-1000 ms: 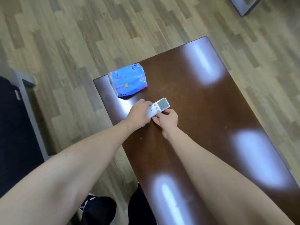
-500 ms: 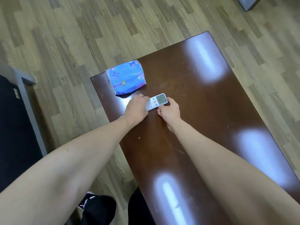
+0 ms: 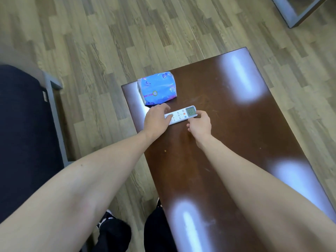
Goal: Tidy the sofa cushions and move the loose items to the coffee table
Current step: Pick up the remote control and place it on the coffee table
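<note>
White remote control point(image 3: 181, 115) lies flat on the dark brown coffee table point(image 3: 236, 135), near its far left corner, display end pointing right. Left hand point(image 3: 157, 119) rests over the remote's left end, fingers spread and loosely open, thumb on the button face. Right hand point(image 3: 200, 124) sits just beside the display end, fingers curled, fingertips touching the remote's near edge; not closed around it. Blue tissue pack point(image 3: 157, 90) sits on the table just beyond the left hand. Dark sofa point(image 3: 21, 124) at left, wood-plank floor point(image 3: 91, 42) around.
</note>
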The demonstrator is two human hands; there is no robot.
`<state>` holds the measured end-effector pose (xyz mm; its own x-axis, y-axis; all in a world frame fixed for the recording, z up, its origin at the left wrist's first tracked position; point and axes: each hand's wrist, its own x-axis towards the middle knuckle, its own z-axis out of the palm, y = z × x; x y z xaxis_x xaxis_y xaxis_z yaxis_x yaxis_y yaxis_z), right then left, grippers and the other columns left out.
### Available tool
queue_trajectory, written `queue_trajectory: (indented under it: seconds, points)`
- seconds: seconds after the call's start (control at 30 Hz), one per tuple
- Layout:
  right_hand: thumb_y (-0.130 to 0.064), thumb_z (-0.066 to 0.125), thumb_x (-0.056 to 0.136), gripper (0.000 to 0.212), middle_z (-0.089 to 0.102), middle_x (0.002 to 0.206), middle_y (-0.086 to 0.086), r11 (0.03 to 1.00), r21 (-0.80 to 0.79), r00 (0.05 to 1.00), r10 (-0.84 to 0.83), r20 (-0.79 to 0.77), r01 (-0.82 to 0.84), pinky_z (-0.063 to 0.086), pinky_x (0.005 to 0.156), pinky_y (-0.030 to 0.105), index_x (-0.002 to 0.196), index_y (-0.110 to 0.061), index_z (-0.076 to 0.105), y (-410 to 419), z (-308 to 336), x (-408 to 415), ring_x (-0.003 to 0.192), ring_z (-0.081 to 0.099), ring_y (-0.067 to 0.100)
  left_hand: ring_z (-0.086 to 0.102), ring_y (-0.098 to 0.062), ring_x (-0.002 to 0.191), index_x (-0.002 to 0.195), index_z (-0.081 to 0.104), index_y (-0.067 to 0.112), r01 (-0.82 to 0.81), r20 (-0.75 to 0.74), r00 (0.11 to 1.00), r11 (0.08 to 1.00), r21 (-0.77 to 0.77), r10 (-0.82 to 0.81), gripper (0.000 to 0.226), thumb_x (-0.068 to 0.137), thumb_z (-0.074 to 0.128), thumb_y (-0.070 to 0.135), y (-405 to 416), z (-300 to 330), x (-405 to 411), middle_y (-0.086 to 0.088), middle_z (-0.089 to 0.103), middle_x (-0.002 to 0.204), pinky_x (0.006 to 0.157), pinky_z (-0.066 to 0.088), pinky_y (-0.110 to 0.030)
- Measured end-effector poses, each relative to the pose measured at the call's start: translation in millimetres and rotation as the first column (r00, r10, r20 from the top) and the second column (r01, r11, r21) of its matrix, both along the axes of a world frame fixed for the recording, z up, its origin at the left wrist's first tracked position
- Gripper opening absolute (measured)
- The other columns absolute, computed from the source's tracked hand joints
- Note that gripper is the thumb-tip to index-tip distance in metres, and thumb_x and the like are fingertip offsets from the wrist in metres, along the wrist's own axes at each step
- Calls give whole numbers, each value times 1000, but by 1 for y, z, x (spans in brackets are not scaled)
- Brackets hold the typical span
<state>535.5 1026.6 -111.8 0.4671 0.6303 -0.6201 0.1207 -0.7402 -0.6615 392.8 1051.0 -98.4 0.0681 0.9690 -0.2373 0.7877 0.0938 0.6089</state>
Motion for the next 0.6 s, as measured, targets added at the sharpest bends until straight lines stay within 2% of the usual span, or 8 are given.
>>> queue_trajectory:
  seconds: [0.07,0.1,0.17,0.23,0.3,0.37,0.47,0.6]
  points:
    - [-13,52,86,29,68,113,6,999,24,999,46,17,-46,57,89,44,110,-29,57,-3,13,-11,100,69,27,64,-15,82,97,69,14,-235,129,963,971,-39,238,13,87,68,23,-9,12,-12,-5,74,96,70,35,-3]
    - [-14,54,86,23,69,110,6,997,36,997,70,22,-71,57,87,45,102,-30,57,-5,20,-18,98,69,28,63,-16,75,89,69,15,-323,186,926,944,-65,330,7,86,68,21,-15,17,-20,-5,74,88,65,36,-4]
    - [-18,55,83,15,72,101,8,990,71,993,122,4,-122,59,83,45,89,-31,58,-12,34,-38,87,71,27,66,-24,72,80,65,17,-417,272,860,902,-115,432,6,85,67,17,-30,27,-40,-4,70,77,66,50,-23]
    - [-19,53,83,12,74,91,8,981,115,986,163,-34,-158,60,73,40,82,-29,59,-23,49,-63,68,70,17,67,-30,71,75,62,19,-447,319,824,883,-143,469,12,86,64,12,-49,36,-64,-8,68,72,72,57,-40]
    - [-16,53,88,13,74,77,4,963,154,970,232,-69,-220,54,63,34,80,-26,59,-38,62,-97,51,64,10,67,-33,68,72,58,22,-495,365,775,855,-155,515,21,87,61,8,-71,46,-98,-10,67,68,75,57,-46]
    - [-12,53,91,17,71,72,4,940,186,949,306,-76,-288,51,65,34,79,-23,57,-53,71,-130,54,63,14,68,-28,67,75,59,21,-535,391,739,831,-154,548,18,89,60,8,-94,55,-126,-9,67,67,74,57,-42]
    - [-10,52,92,21,71,73,0,861,224,880,474,-26,-457,52,66,27,79,-26,57,-86,87,-207,63,64,13,65,-8,61,78,59,23,-627,416,668,768,-132,617,17,90,59,12,-144,74,-190,1,67,65,66,50,-28]
    - [-12,52,95,14,71,78,5,776,218,779,620,-91,-592,54,73,40,85,-20,58,-151,97,-316,75,66,23,72,-16,72,89,59,16,-782,400,516,607,-143,758,6,94,56,16,-232,91,-285,-4,70,71,72,55,-32]
